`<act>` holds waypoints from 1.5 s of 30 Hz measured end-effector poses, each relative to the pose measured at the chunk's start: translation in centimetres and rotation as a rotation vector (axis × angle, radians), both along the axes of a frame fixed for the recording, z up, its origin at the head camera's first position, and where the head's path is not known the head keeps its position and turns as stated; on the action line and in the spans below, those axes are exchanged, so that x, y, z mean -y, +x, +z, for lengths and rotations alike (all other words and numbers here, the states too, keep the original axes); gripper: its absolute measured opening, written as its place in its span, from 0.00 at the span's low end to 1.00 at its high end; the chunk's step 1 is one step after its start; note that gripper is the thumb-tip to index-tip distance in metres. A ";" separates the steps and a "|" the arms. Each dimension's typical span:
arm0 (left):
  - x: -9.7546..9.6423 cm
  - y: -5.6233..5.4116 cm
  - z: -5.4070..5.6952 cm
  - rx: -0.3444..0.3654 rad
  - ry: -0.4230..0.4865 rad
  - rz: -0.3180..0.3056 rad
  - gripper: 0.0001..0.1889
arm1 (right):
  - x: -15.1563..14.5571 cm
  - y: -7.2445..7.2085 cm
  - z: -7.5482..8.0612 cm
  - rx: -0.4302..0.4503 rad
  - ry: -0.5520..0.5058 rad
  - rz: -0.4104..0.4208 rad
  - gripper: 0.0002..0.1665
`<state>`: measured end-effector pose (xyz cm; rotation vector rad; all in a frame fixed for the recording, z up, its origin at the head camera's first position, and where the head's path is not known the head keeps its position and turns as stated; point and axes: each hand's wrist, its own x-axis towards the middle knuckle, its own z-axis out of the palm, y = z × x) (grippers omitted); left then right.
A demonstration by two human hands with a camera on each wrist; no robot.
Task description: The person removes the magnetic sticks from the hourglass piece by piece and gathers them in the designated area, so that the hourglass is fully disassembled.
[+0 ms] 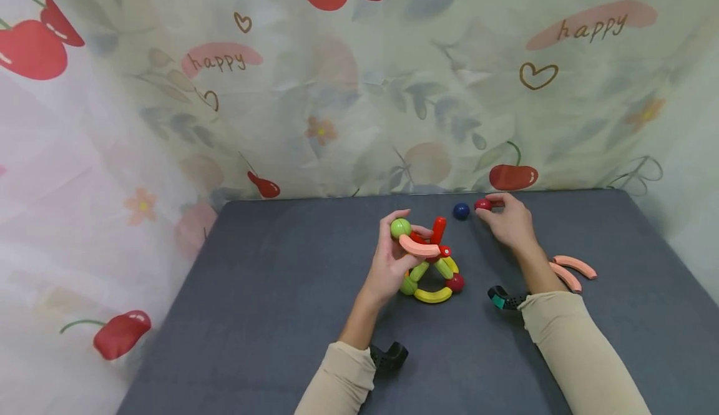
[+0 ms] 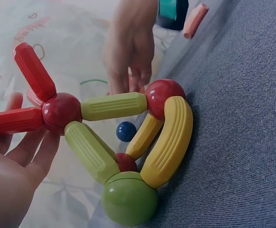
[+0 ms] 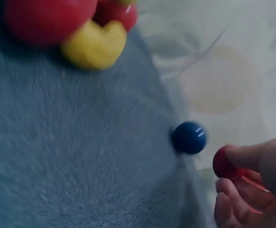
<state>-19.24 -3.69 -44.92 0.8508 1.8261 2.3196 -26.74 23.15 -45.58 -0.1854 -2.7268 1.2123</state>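
Observation:
My left hand (image 1: 383, 265) holds the upper part of a ball-and-stick model, its fingers around a light green ball (image 1: 401, 228) and a pink curved stick (image 1: 418, 246). Below, light green sticks (image 2: 114, 106) run from a red centre ball (image 2: 62, 113) down to a ring of yellow curved sticks (image 2: 169, 142) and balls standing on the table. Red straight sticks (image 2: 35, 71) branch off the centre ball. At the table's far edge my right hand (image 1: 512, 223) pinches a loose red ball (image 3: 225, 164) between thumb and fingers. Just left of it lies a dark blue ball (image 1: 461, 211).
Two pink curved sticks (image 1: 575, 266) lie on the grey table (image 1: 269, 315) by the right forearm, which partly covers one. A patterned cloth (image 1: 359, 90) hangs behind the far edge. Each wrist wears a black strap (image 1: 505, 298).

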 end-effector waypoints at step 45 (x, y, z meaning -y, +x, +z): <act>0.6 -0.6 0.2 0.032 -0.105 0.156 0.22 | 6.3 11.1 8.2 -0.516 0.023 0.371 0.12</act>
